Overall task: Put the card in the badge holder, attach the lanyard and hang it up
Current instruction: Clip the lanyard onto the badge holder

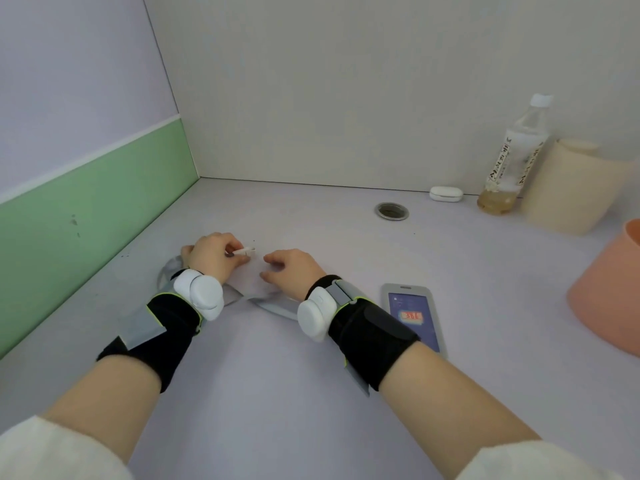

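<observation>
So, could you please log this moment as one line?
left hand: pinches lanyard clip | right hand: free | badge holder: on desk, card inside, unattached

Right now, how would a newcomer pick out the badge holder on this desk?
Start at the large peach-coloured cup at the desk's right edge. Just to its left, beside the right hand's wrist strap, the badge holder lies flat. It is the only flat grey rectangle there, with a dark blue card showing inside it.
</observation>
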